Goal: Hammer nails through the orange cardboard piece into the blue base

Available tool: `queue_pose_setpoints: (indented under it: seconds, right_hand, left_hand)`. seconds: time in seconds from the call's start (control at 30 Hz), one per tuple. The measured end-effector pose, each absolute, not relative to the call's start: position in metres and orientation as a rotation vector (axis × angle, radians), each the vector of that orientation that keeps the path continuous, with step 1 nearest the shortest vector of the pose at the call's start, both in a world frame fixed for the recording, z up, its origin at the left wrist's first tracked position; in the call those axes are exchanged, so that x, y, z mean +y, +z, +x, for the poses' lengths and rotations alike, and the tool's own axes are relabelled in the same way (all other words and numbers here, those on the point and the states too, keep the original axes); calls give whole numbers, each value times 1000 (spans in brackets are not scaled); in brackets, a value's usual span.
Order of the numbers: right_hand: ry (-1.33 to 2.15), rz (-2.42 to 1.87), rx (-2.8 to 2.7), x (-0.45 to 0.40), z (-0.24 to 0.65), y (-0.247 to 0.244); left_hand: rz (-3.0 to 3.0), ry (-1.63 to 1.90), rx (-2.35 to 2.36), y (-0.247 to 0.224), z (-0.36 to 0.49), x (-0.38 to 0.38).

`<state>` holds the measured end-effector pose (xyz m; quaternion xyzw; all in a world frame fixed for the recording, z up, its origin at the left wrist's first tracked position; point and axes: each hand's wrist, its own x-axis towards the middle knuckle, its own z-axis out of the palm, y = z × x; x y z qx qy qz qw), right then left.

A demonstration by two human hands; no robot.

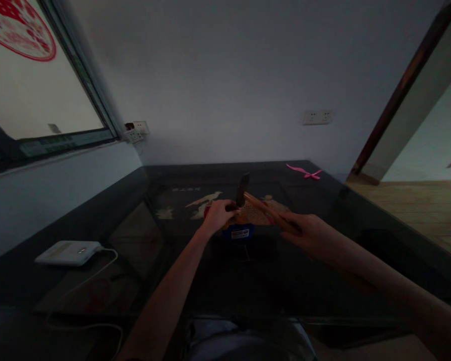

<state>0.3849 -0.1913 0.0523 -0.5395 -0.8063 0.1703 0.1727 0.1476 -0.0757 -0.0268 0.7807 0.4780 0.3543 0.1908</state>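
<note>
In the middle of the dark table, my left hand (221, 213) is closed at the left side of a brown, speckled thing (253, 214) with red at its edges. Its fingertips are partly hidden, and I cannot make out exactly what they grip. A dark, flat upright piece (242, 189) rises just beyond those fingers. My right hand (304, 229) is wrapped round a wooden stick-like handle (268, 210). The handle slants up to the left across the speckled thing, its far end close to the dark piece. Below sits a blue item (238, 232) with a white label.
A white power bank or similar device (69, 253) with a white cable (93, 278) lies at the left. Toward the far right corner is a pink ribbon (306, 173). A wall (225, 90) with sockets (317, 117) stands behind the black tabletop (285, 281).
</note>
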Motion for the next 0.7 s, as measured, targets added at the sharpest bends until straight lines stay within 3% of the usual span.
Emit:
queue_pose_setpoints:
  seconds: [0.7]
  right_hand:
    - [424, -1514, -2308, -189, 387, 45]
  left_hand:
    - [2166, 993, 1327, -26, 148, -77]
